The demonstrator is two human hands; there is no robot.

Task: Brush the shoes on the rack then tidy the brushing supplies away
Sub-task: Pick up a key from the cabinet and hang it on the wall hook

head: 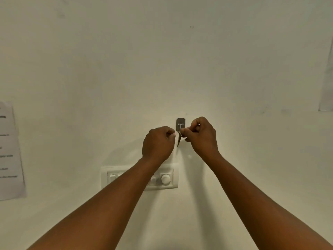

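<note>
Key (179,139): hangs long axis straight down from the wall hook (180,124), between the two hands.
Right hand (201,136): nearer; fingers curled, pinching the key's top at the hook.
Left hand (158,143): just left of the key, fingers curled; whether it holds anything, I cannot tell.
Around: switch panel (168,178) below, partly behind the left forearm; paper sheet (10,150) far left.
Shoes, brush: not in view.
In the way: nothing visible.

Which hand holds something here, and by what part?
The right hand pinches the keys at their top, by the wall hook. The left hand is curled beside them, apparently holding nothing.
</note>
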